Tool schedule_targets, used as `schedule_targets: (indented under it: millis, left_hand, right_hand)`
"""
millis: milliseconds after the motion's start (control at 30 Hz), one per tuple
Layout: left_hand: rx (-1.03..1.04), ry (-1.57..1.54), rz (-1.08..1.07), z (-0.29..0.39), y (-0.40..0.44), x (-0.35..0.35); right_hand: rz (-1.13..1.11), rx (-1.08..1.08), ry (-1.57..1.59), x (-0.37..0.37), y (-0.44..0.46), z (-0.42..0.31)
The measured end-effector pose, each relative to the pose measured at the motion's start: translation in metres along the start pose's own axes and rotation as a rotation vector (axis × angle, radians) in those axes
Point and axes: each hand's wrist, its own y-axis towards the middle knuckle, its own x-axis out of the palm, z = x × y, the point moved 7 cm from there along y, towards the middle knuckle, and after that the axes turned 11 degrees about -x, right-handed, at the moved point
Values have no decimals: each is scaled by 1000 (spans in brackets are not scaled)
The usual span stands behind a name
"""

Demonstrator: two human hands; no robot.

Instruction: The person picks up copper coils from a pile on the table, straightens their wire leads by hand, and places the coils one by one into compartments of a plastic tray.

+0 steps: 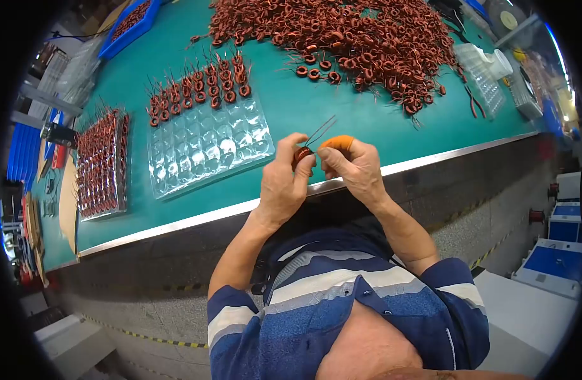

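My left hand point(283, 176) grips a copper-wound ring coil point(302, 153) between thumb and fingers, in front of my body near the table's front edge. Two thin wire leads point(319, 131) rise from the coil, slanting up to the right. Close beside the coil, my right hand point(355, 166) is closed in a pinch, an orange cover point(339, 143) on its index finger. Whatever lies between those fingertips is hidden. To the left, a clear plastic tray point(208, 149) with round pockets carries several rows of ring coils point(199, 88) at its far side, leads upward.
A large heap of ring coils point(360, 44) covers the back of the green table point(291, 88). A filled tray of coils point(102, 164) stands at the left. Red-handled pliers point(474, 104) lie at the right, and a blue bin point(129, 28) with coils sits at the back left.
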Motion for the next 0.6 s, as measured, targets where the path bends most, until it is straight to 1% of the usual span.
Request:
schedule_targets:
  millis: [100, 133, 233, 333, 367, 433, 500, 600]
  left_hand:
    - [174, 157, -46, 15, 2, -4]
    - [195, 207, -97, 18, 2, -5]
    - [278, 391, -261, 26, 7, -7]
    - [373, 540, -392, 31, 9, -8]
    - [438, 623, -413, 32, 8, -6]
    - [504, 699, -455, 33, 8, -4]
    - [524, 797, -486, 32, 3, -3]
    - [457, 685, -455, 15, 4, -2]
  right_hand:
    - [15, 71, 71, 3, 7, 6]
    - [0, 114, 55, 2, 10, 6]
    - [-38, 116, 120, 3, 13, 9]
    - [-72, 168, 176, 3, 12, 14]
    - [-90, 178, 166, 4, 12, 14]
    - [-114, 193, 151, 2, 11, 18]
    - [-140, 203, 134, 3, 8, 23]
    - [-111, 242, 78, 1, 7, 31]
